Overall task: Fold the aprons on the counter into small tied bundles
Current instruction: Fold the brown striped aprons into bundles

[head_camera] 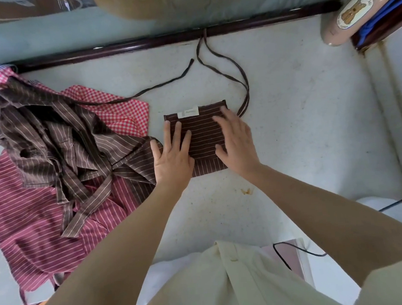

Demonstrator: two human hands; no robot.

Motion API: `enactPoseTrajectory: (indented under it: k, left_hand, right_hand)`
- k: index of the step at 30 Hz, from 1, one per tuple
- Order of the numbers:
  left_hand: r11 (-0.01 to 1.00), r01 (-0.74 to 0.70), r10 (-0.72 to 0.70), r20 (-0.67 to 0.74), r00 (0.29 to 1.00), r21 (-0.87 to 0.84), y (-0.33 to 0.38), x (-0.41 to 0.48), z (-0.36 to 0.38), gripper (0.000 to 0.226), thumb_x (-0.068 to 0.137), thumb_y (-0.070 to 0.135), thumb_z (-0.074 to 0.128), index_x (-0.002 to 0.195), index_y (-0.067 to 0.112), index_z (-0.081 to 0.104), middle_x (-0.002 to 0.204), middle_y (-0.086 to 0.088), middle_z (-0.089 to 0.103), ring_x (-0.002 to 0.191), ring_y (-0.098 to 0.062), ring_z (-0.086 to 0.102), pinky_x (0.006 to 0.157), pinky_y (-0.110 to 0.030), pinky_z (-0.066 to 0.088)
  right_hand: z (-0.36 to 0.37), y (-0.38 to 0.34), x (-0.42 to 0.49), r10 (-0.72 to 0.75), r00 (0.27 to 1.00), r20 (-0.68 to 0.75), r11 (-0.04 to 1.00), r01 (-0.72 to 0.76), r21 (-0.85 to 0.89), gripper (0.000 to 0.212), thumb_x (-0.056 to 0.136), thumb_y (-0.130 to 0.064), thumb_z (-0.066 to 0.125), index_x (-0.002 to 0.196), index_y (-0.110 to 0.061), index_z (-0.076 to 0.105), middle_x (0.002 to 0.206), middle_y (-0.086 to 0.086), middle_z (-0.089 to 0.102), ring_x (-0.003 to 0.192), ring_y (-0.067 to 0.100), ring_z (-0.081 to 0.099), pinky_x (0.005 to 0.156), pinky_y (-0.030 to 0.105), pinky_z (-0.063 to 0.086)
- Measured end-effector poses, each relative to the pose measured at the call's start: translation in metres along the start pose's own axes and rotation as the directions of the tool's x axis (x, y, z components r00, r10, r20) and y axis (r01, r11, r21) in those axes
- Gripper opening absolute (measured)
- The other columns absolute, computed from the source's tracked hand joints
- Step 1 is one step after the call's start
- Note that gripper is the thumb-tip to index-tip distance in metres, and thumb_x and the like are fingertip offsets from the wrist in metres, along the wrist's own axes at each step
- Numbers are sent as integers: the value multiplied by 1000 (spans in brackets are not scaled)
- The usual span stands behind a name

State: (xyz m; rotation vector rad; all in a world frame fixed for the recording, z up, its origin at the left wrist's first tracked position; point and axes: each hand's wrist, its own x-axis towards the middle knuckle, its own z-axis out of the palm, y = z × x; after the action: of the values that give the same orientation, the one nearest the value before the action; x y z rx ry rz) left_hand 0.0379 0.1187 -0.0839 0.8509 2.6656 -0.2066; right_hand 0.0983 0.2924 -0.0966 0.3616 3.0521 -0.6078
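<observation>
A dark brown striped apron lies folded into a small rectangle on the white counter, a white label at its top edge. Its brown ties trail away toward the counter's far edge. My left hand lies flat on the rectangle's left side, fingers spread. My right hand presses flat on its right side. To the left sits a heap of unfolded aprons: a brown striped one on top, a red checked one behind, a red striped one beneath.
A dark wooden rail runs along the counter's far edge. A tan cylindrical container with a label stands at the far right corner. A black cable crosses near my waist. A small orange stain marks the counter.
</observation>
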Motion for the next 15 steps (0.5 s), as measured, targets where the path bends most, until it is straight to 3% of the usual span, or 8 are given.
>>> enactPoseTrajectory:
  k: [3,6,9,12,15]
  left_hand:
    - [1000,-6,7,43,999,-29,-5,0,7,61,101,41,24,155,26,0,163,-4,-11,149,-30,-7,116,-53,13]
    - [993,53,-48,49,998,-110,-17,-8,18,61,101,48,16,154,31,-10,162,-3,-15,150,-28,-5,117,-53,14]
    - [981,121,-109,91,990,-150,-29,-19,27,68,97,57,8,153,27,-14,162,-7,-15,149,-27,-11,118,-51,9]
    - [996,85,-87,-47,995,-41,-29,-23,19,68,99,50,20,155,12,10,162,-12,8,147,-31,12,112,-50,25]
    - [977,-212,207,-152,966,-13,-24,-20,13,60,97,45,27,146,11,39,155,-10,31,141,-28,29,106,-49,34]
  right_hand:
    - [20,11,-4,-143,942,302,980,178,-90,61,101,-33,35,156,-17,13,164,4,1,151,20,1,122,48,11]
    - [28,21,-8,-152,927,342,964,215,-155,61,101,-44,11,157,-19,2,164,3,-5,151,19,-7,122,51,5]
    - [26,23,-7,-154,917,368,959,228,-167,63,99,-47,4,156,-20,-4,163,2,-11,150,18,-12,122,50,-2]
    - [26,22,-10,-137,926,351,969,198,-144,63,100,-46,8,156,-20,-3,164,2,-10,150,18,-11,122,49,-3]
    - [20,20,-13,-147,937,317,977,187,-101,61,101,-40,22,156,-17,9,164,5,0,151,20,-2,122,48,1]
